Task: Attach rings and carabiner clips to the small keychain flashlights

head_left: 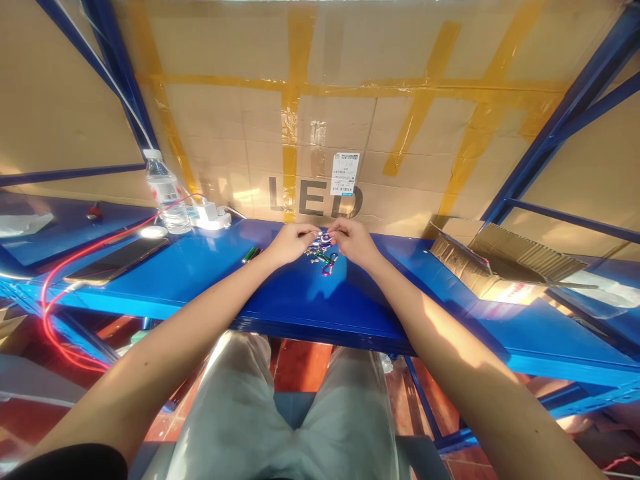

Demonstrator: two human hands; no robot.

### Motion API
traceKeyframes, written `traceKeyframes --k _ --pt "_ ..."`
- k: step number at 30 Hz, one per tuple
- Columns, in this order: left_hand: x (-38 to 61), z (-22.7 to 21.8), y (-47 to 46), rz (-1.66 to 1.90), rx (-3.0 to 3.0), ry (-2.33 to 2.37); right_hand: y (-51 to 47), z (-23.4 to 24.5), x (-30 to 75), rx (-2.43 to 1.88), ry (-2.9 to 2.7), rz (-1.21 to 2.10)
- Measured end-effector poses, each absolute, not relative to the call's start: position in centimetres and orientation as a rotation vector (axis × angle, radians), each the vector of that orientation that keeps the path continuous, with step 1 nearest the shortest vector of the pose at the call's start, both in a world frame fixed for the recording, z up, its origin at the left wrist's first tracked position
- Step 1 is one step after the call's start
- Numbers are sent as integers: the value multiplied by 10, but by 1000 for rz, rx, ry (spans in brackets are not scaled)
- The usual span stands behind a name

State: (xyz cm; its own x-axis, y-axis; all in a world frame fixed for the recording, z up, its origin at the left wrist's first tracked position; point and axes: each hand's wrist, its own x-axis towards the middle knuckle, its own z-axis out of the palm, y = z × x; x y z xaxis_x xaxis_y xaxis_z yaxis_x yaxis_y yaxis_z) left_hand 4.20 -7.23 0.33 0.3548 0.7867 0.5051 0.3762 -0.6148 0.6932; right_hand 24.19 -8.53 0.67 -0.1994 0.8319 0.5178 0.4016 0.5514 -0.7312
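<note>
Both my hands meet over a blue metal shelf (280, 293), far in front of me. My left hand (293, 241) is closed in a pinch, and so is my right hand (353, 240). Between them they grip a small bunch of coloured metal clips (323, 253), which look like little carabiners in purple, green and blue. The bunch hangs down from my fingertips and touches or nearly touches the shelf. A small green object (251, 254) lies on the shelf just left of my left hand.
A water bottle (163, 190) stands at the back left beside a white power strip (213, 217) with red and white cables. A phone (116, 261) lies flat at left. An open cardboard box (495, 263) sits at right. A taped cardboard wall (320, 120) marked LED closes the back.
</note>
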Motion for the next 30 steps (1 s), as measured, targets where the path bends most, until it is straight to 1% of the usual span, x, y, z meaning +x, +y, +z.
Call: traceKeyframes --k 4,9,13,19,22,25,27,30 --pt "43 2 -75 1147 2212 1025 -88 10 244 -1069 -1918 353" --pt "43 2 -77 1125 2288 1027 -91 12 244 -1038 -2048 170" --pt "41 2 -78 1115 2349 1005 -93 13 242 -1097 -2135 54" --pt "38 7 -82 997 2685 925 -96 12 240 -1140 -2262 -65" --pt "37 10 -87 968 2806 996 -98 12 239 -1110 -2287 -63" --pt "37 11 -90 970 2798 1111 -100 14 239 -1060 -2251 -16" --pt "37 11 -89 979 2745 1131 -99 14 239 -1032 -2185 49" --pt "37 11 -85 1009 2624 1084 -95 13 240 -1041 -2003 230"
